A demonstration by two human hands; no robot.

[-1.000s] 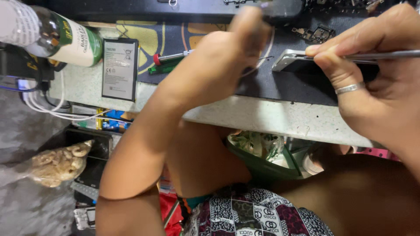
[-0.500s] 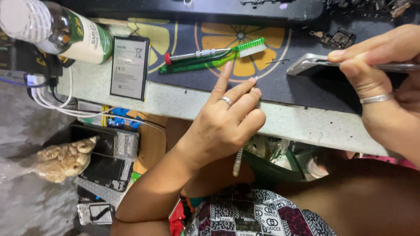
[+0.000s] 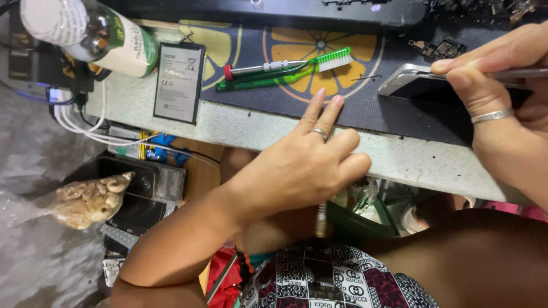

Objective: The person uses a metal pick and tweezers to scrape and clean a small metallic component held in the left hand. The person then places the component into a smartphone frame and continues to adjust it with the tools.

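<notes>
The counter (image 3: pixel 240 128) carries a dark mat (image 3: pixel 365 108) along its far edge. On the mat near the right edge lies a phone (image 3: pixel 408 82) – thin, stiff, probably slick and fragile, best held by its side edges. The right hand (image 3: pixel 502 114) pinches a slim metal tool (image 3: pixel 516 73) over it; the tool's tip and much of the phone are hidden. The left hand (image 3: pixel 302 165) rests on the near edge, two fingers stretched onto the mat, the rest curled – holding nothing. A green toothbrush (image 3: pixel 285 71) lies beyond
</notes>
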